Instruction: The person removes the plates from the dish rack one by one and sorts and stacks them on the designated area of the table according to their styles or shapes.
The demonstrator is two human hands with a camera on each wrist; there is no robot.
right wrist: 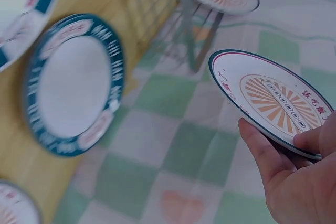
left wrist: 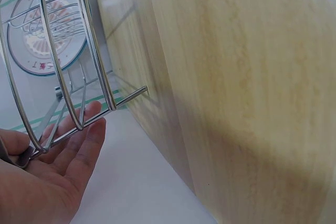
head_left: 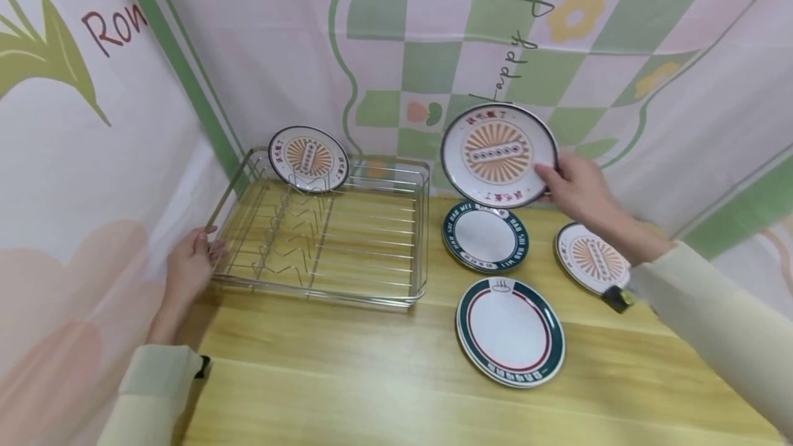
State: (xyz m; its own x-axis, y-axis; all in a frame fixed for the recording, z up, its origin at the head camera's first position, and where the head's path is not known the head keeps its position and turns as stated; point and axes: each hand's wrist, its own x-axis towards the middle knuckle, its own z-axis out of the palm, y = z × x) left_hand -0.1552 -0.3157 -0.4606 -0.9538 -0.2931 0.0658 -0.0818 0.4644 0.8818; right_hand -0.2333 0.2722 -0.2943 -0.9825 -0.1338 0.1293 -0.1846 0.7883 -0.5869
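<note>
My right hand (head_left: 579, 188) pinches the rim of a white plate (head_left: 480, 181) with an orange sunburst, its thumb on the face and fingers beneath. This plate hangs in the air, tilted, above a green-rimmed plate (head_left: 486, 253). At the left end of a wire dish rack (head_left: 372, 301), my left hand (head_left: 188, 263) holds the metal frame, the fingers (left wrist: 86, 150) under the rail and the thumb on the other side. A second sunburst plate (head_left: 310, 136) leans upright in the far left part of the rack, among the wire dividers.
On the wooden table (head_left: 347, 377), a stack of larger green-rimmed plates (head_left: 511, 329) lies right of the rack. Another sunburst plate (head_left: 591, 260) lies farther right, partly behind my right forearm. Patterned cloth (head_left: 297, 33) hangs behind and at the sides.
</note>
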